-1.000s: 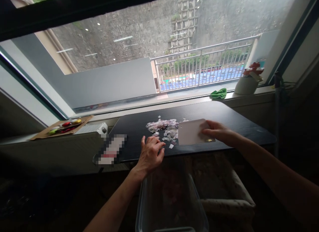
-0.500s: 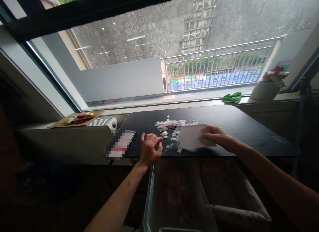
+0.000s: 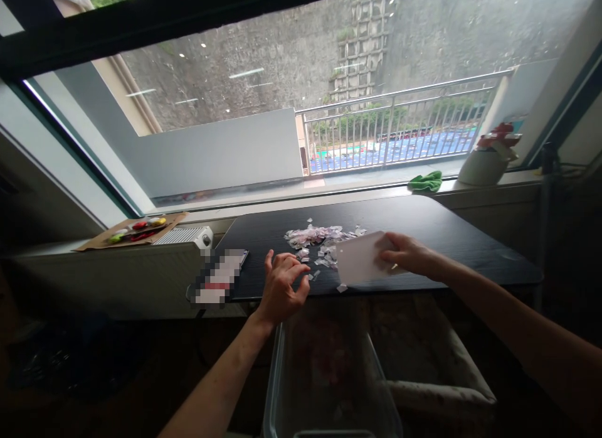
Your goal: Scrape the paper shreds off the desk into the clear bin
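Note:
My right hand (image 3: 399, 253) grips the right end of a flat white card-like sheet (image 3: 360, 259), tilted over the dark table (image 3: 423, 224). Its left edge comes up against a heap of small pale paper scraps (image 3: 314, 235). Left of the sheet, my left hand (image 3: 285, 281) hovers at the table's front edge with fingers curved and apart, nothing visible in them. A few loose scraps lie between the two hands. Below the table edge stands a clear plastic bin (image 3: 273, 388) with some pale and reddish pieces dimly visible inside.
A phone (image 3: 235, 262), partly blurred out, lies at the table's left end. On the windowsill are a green cloth (image 3: 426, 181) and a pale spray bottle with a red top (image 3: 486, 159). Cardboard with colourful items (image 3: 132, 232) rests at the left. A padded seat (image 3: 437, 388) stands beside the bin.
My left hand's thumb and fingers have spread apart. The sheet has tilted slightly, and a scrap now lies by its lower left corner at the table edge. The whole view has shifted a little.

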Action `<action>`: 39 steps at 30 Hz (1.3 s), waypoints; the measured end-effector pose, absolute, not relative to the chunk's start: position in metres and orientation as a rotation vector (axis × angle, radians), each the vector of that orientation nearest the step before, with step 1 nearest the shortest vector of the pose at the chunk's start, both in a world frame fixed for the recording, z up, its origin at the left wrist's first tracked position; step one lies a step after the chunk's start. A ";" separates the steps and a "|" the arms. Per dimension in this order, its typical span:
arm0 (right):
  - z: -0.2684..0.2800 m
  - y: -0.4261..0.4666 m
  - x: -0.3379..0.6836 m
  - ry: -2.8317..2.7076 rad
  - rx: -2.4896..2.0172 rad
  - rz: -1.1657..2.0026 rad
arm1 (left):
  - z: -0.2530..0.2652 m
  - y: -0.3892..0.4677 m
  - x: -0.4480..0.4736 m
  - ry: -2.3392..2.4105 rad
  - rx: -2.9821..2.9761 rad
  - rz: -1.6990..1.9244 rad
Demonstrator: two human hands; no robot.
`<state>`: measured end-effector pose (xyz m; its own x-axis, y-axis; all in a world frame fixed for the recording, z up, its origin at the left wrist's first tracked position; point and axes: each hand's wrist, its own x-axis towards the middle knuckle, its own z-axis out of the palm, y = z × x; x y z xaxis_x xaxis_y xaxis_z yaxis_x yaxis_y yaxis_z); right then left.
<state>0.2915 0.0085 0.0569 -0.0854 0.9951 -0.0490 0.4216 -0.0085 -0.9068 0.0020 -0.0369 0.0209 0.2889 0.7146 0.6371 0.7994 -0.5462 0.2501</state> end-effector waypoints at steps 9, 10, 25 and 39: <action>0.066 -0.003 0.366 -1.369 -1.505 1.111 | 0.028 -0.041 0.030 -1.279 -2.604 -1.018; 0.065 -0.002 0.365 -1.359 -1.514 1.129 | 0.030 -0.042 0.036 -1.242 -2.663 -0.983; 0.048 -0.001 0.365 -1.350 -1.437 1.409 | 0.029 -0.043 0.091 -1.027 -2.898 -0.509; 0.037 -0.003 0.315 -1.229 -1.295 1.154 | 0.025 -0.005 -0.013 -1.585 -2.364 -0.925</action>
<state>0.3149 -0.0035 0.0374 0.0394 0.9991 -0.0138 0.0764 -0.0168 -0.9969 -0.0125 -0.0053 0.0254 0.2520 0.7864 0.5640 0.8780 -0.4309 0.2085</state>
